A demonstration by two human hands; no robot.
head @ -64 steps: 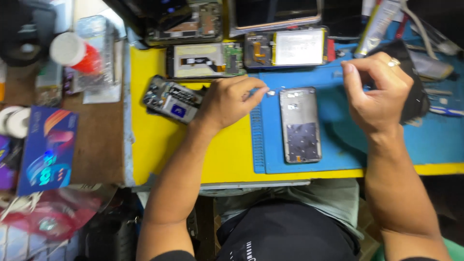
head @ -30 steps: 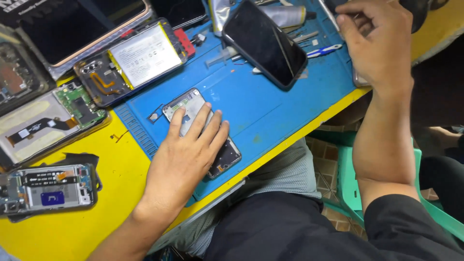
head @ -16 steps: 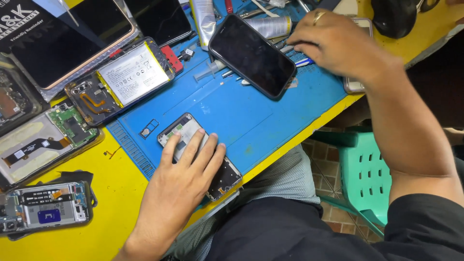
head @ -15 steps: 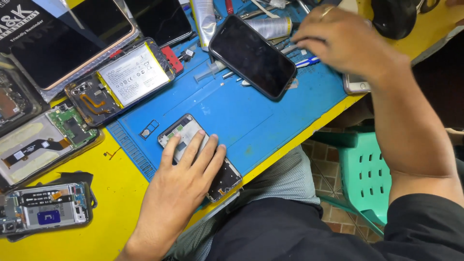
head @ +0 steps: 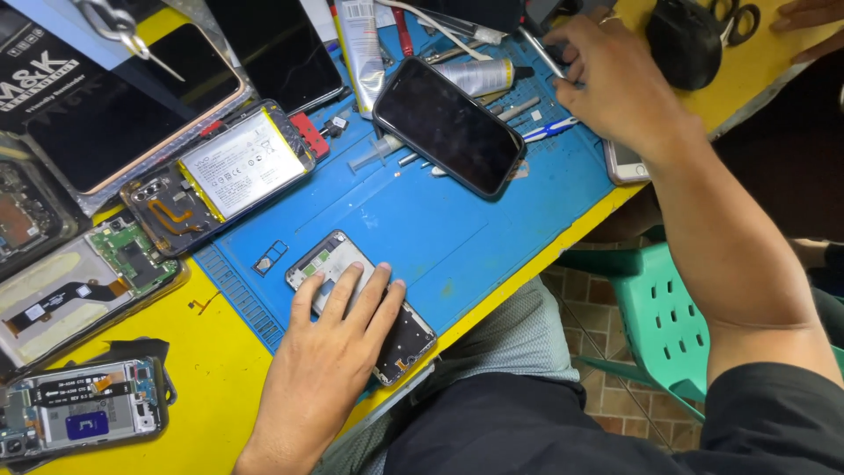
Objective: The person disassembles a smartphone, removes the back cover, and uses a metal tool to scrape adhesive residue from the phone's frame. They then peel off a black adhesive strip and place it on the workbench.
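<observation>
Both forearms are bare. The right arm (head: 747, 290) wears a black sleeve above the elbow. Grey shorts (head: 519, 339) cover the lap.

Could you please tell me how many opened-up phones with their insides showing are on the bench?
5: one under the left hand at, one with a white battery, two at the left edge, one bottom-left. More may lie outside view.

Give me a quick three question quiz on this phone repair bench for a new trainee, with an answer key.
1. True or false: the left hand rests flat on the opened phone frame on the blue mat.
2. Which lies nearest the right hand? A: black phone B: phone with exposed battery C: green circuit board
3. What colour is the table under the mat?

Key: 1 true; 2 A; 3 yellow.
</observation>
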